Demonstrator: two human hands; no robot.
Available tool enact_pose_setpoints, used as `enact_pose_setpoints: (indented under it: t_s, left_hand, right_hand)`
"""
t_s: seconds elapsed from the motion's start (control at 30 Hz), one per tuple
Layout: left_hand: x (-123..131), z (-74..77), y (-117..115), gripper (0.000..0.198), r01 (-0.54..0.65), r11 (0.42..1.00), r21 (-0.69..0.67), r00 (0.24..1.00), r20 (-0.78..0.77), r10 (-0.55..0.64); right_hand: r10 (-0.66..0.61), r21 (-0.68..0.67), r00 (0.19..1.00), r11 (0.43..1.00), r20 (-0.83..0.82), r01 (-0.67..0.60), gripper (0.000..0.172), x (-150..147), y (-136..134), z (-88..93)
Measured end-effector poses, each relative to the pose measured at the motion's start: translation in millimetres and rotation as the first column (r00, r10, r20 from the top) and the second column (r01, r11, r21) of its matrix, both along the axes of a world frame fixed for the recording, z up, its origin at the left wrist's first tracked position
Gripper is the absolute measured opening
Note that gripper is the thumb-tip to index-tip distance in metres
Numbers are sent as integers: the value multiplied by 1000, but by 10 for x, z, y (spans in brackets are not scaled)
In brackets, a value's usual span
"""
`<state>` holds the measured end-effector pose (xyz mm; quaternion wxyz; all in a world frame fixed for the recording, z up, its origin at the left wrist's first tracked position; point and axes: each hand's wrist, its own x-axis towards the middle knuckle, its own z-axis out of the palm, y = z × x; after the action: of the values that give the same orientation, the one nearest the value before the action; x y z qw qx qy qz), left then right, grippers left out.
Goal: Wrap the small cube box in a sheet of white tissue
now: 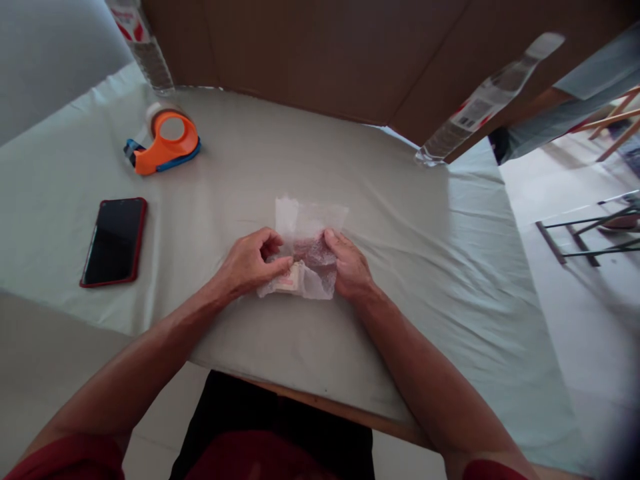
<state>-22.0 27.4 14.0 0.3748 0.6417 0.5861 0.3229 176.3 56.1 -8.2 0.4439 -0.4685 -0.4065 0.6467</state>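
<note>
A clear sheet of bubble wrap lies in front of me on the cloth-covered table. On its near left part rests a small pale box with faint reddish print, partly under the wrap. My left hand is at the left side, its thumb pressed on the box and its fingers curled over the wrap's edge. The right edge of the wrap is pinched in my right hand, thumb on top and the other fingers hidden beneath.
An orange and blue tape dispenser and a red-cased phone lie at the left. Two water bottles stand against a brown cardboard panel at the back. Another person's arm and clothing show at the right, near a folding stool.
</note>
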Motion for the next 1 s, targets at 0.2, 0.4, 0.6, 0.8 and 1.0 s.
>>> enact_pose_setpoints:
  t_s: [0.2, 0.4, 0.6, 0.8, 1.0]
  left_hand:
    - [-50, -15, 62, 18, -162, 983, -86, 956, 233, 178]
    - [-119, -46, 191, 17, -325, 878, -350, 672, 568, 475]
    - [-133, -52, 196, 21, -379, 886, -265, 744, 483, 463]
    - [-145, -2, 134, 48, -271, 949, -160, 913, 271, 306]
    - [-162, -3, 113, 52, -197, 964, -178, 965, 136, 222]
  right_hand:
    - [-14, 7, 1000, 1000, -23, 14, 42, 49, 34, 4]
    - [-184, 73, 983, 981, 19, 182, 40, 207, 168, -37]
    - [-192, 58, 969, 981, 155, 185, 34, 328, 258, 30]
    - [9, 187, 845, 974, 535, -129, 65, 452, 234, 99]
    - [-283, 470, 699, 879, 656, -85, 65, 490, 315, -76]
